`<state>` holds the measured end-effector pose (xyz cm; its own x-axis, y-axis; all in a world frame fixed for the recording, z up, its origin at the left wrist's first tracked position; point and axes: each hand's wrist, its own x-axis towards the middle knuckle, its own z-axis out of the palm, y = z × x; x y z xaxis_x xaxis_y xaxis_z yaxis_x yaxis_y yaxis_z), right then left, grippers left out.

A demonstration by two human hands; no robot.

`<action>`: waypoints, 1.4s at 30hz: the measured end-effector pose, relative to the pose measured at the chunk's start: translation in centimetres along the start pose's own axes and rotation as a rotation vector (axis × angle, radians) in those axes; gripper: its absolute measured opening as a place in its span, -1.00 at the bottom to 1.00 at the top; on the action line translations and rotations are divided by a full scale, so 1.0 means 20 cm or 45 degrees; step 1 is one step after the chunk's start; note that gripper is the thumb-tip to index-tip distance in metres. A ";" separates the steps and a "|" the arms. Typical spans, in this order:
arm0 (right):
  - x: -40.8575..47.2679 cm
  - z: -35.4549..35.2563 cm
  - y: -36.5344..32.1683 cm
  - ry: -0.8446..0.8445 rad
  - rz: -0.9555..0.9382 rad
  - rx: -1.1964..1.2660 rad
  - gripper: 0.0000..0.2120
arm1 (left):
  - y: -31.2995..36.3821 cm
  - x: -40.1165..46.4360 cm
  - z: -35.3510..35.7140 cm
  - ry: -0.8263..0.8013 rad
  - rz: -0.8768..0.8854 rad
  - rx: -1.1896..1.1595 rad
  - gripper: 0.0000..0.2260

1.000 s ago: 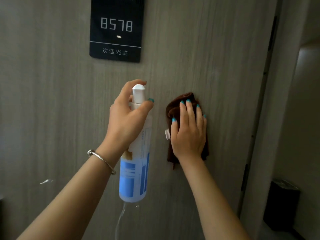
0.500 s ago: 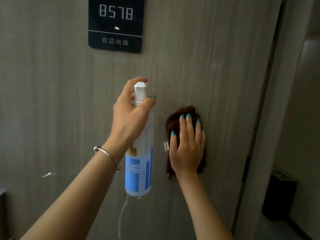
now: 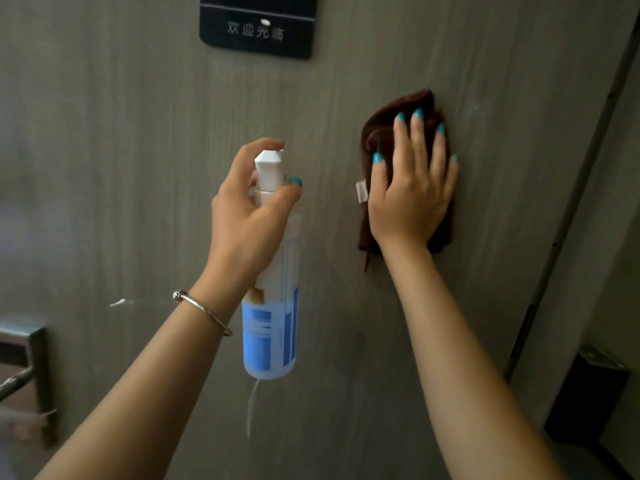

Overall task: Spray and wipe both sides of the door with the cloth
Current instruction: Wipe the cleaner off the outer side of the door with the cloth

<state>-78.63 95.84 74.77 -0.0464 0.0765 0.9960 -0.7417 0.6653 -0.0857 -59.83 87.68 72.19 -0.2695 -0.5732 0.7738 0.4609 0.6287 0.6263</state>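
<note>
- Right hand (image 3: 412,188), pressed flat on the brown cloth (image 3: 372,140), has slid both up the door (image 3: 104,150) toward 1 o'clock, now further from the spray bottle (image 3: 273,306).
- Black sign (image 3: 258,27) now cut off at 12 o'clock (digits gone).
- Metal door handle (image 3: 24,372) has appeared at 8 o'clock.

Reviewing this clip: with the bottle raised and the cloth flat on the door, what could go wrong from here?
The left hand grips the white-and-blue spray bottle just below the black door sign, so mist may reach it. The right hand presses the brown cloth flat near the door's edge, where fingers could get caught. A streak below the bottle suggests drips may run unwiped.
</note>
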 end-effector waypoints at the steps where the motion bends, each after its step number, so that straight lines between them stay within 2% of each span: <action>1: -0.05 0.00 -0.01 0.000 0.029 -0.003 -0.54 | -0.01 -0.01 -0.02 0.022 -0.012 0.007 -0.69; 9: -0.62 -0.05 -0.11 -0.210 0.039 -0.030 -0.47 | -0.12 -0.12 -0.27 0.099 -0.044 0.079 -0.68; 15: -0.62 0.01 -0.23 -0.092 0.220 -0.036 -0.53 | -0.24 -0.08 -0.60 0.127 -0.001 0.099 -0.68; 18: -0.72 0.07 -0.43 -0.050 0.339 -0.042 -0.53 | -0.32 -0.02 -0.79 0.093 0.016 0.106 -0.67; 24: -1.01 0.21 -0.97 -0.050 0.340 -0.106 -0.53 | -0.49 0.05 -1.22 -0.066 0.099 0.117 -0.66; 29: -1.06 0.24 -1.15 -0.066 0.381 -0.134 -0.52 | -0.67 -0.05 -1.40 -0.197 -0.026 0.114 -0.61; 34: -1.25 0.28 -1.37 -0.145 0.294 -0.103 -0.53 | -0.78 -0.17 -1.46 -0.163 -0.128 0.038 -0.62; 38: -1.43 0.33 -1.61 -0.307 -0.018 -0.024 -0.54 | -0.79 -0.21 -1.50 -0.105 -0.131 0.066 -0.60; 42: -1.42 0.32 -1.52 -0.345 -0.258 -0.037 -0.56 | -0.80 -0.23 -1.53 -0.058 -0.126 0.139 -0.61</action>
<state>-59.07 68.75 49.15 -0.0794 -0.2571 0.9631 -0.7351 0.6677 0.1177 -39.99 64.19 55.69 -0.3482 -0.6127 0.7095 0.3360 0.6250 0.7046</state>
